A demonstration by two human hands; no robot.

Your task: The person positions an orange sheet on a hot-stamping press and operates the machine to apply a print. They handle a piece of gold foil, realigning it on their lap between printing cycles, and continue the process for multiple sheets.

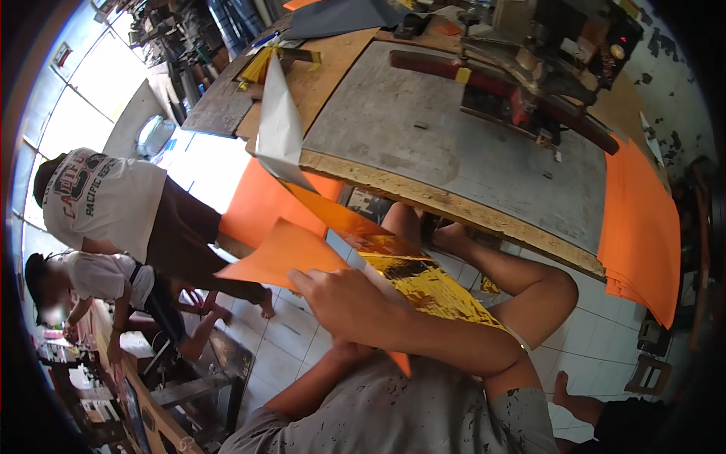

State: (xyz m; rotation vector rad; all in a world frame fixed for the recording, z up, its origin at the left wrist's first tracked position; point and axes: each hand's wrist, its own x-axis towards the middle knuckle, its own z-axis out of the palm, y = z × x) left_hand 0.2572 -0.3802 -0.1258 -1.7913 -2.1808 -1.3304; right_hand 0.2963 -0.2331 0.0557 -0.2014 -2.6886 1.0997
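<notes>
My right hand (pixel 333 303) grips an orange sheet (pixel 291 246) by its near edge, and the sheet curls upward to the left. My left hand (pixel 352 351) lies below it, mostly hidden behind my right forearm, so its fingers do not show. An orange tip (pixel 398 363) sticks out under that forearm; I cannot tell whether it belongs to the same sheet. Beside my right forearm a shiny gold foil strip (pixel 431 284) stretches across my lap. A whitish sheet (pixel 278 125) hangs at the table's left corner, near the foil's upper end.
Ahead stands a worktable with a grey metal plate (pixel 423 106) and a dark machine with a curved red bar (pixel 522 102). Orange sheets (pixel 639 227) drape over its right edge; more orange sheets (pixel 261 189) lie at left. Two people (pixel 113 197) work at a bench on the left.
</notes>
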